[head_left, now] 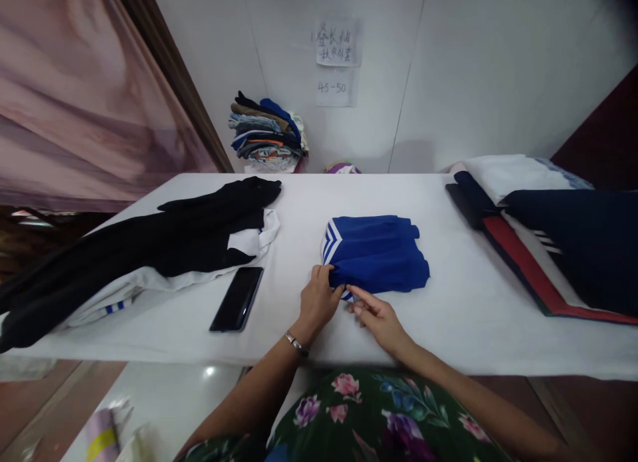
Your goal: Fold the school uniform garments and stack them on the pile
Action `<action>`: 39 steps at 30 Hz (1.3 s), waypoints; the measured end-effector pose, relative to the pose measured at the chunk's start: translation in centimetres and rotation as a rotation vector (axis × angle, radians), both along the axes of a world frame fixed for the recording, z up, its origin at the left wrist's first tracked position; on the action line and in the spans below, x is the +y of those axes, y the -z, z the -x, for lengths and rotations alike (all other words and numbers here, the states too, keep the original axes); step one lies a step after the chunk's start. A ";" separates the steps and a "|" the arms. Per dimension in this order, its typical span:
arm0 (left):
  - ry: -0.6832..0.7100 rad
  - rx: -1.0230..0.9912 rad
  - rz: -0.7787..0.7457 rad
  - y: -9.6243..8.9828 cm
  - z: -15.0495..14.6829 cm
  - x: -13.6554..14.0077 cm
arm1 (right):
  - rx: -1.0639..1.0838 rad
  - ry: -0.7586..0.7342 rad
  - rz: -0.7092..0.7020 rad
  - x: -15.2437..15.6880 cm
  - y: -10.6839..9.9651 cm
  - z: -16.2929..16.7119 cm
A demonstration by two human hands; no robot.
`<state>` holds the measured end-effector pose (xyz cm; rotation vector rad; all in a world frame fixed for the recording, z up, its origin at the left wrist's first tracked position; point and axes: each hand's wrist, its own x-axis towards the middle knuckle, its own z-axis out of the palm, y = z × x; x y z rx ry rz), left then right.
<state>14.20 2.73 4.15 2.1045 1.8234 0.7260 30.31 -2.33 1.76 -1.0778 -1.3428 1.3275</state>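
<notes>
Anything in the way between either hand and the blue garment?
Nothing visible. The left hand rests on the garment's near-left corner, and the right hand's index finger reaches that same edge. The phone lies to the left, outside that gap.

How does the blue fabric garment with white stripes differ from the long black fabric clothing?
The blue fabric garment with white stripes is vivid; the long black fabric clothing looks plain and dark.
The blue garment forms a compact bundle, while the black clothing stretches out much longer, reaching the picture's left edge.
The left hand and right hand are at the blue garment; neither touches the black clothing.
Both lie on the white-covered table.
</notes>
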 end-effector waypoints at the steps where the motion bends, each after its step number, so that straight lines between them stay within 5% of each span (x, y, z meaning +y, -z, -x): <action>1: -0.011 0.011 -0.015 -0.1 0.0 0.2 | -0.082 0.015 -0.115 0.0 0.0 -0.2; 6: 0.025 0.082 -0.136 0.2 0.4 1.3 | -0.480 0.085 -0.742 0.8 -1.5 -2.2; 9: 0.055 0.124 -0.125 0.2 0.4 1.9 | -0.742 0.120 -0.888 2.0 -2.2 -4.1; 17: 0.104 0.185 -0.129 0.8 0.5 2.6 | -1.223 0.081 -0.651 4.0 -0.2 -9.1; 28: 0.309 0.459 -0.076 -0.1 0.5 2.4 | -1.144 0.068 -0.662 3.5 1.3 -11.5; 33: 0.363 0.342 -0.102 -0.6 1.4 1.3 | -0.955 0.034 -0.590 2.4 1.0 -11.5; 39: 0.331 -0.082 0.112 -1.3 2.8 1.2 | -0.709 0.455 -0.374 3.7 0.4 -13.2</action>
